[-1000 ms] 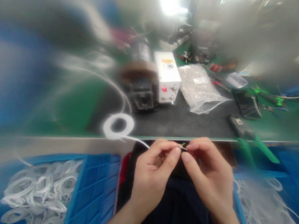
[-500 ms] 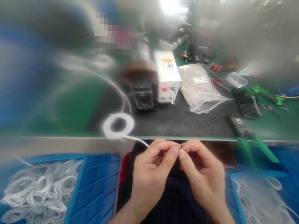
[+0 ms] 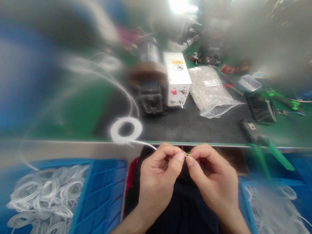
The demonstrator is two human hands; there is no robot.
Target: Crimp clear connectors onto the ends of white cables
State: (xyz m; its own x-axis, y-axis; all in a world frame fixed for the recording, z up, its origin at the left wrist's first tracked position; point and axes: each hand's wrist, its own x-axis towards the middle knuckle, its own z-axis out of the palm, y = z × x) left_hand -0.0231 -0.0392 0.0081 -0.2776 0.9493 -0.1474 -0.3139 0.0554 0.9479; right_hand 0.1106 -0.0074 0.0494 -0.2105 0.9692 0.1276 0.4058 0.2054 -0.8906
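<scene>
Head view: your left hand [image 3: 158,178] and right hand [image 3: 215,181] pinch thin wires [image 3: 187,154] shut-fingered beside the worktop [image 3: 77,118]'s near edge, probably for steadiness.

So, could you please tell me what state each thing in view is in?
Left hand: closed, pinching thin wires.
Right hand: closed, also pinching them.
White cable: coiled, one end running to the left hand.
Left blue crate: open-topped, heaped with white coils.
Plastic bag: filled, lying down; sealed or not, unclear.
Green-handled tool: lying down, handles spread.
Red indicator: lit or not, cannot tell.
</scene>
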